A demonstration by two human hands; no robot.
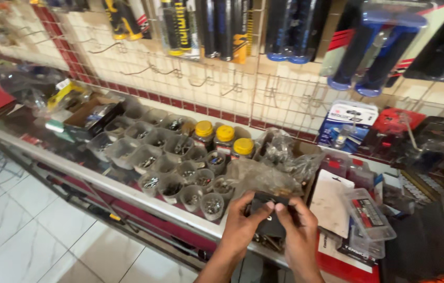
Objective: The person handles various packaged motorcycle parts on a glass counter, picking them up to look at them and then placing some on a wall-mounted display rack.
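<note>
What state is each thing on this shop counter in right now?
Small black part: held up by both hands.
Left hand: gripping the part.
Right hand: gripping the part.
Yellow-lidded jars: upright, lids on.
Small clear cups: open, holding small hardware.
Clear plastic box: closed, tilted.

Left hand (pixel 242 226) and right hand (pixel 299 230) showing bare; no gloves, no rings showing. Forearms entering frame uncovered, no sleeves, no watch or band showing.

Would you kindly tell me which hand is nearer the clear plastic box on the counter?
Right. The right hand is just left of the clear plastic box; the left hand sits farther left.
</note>
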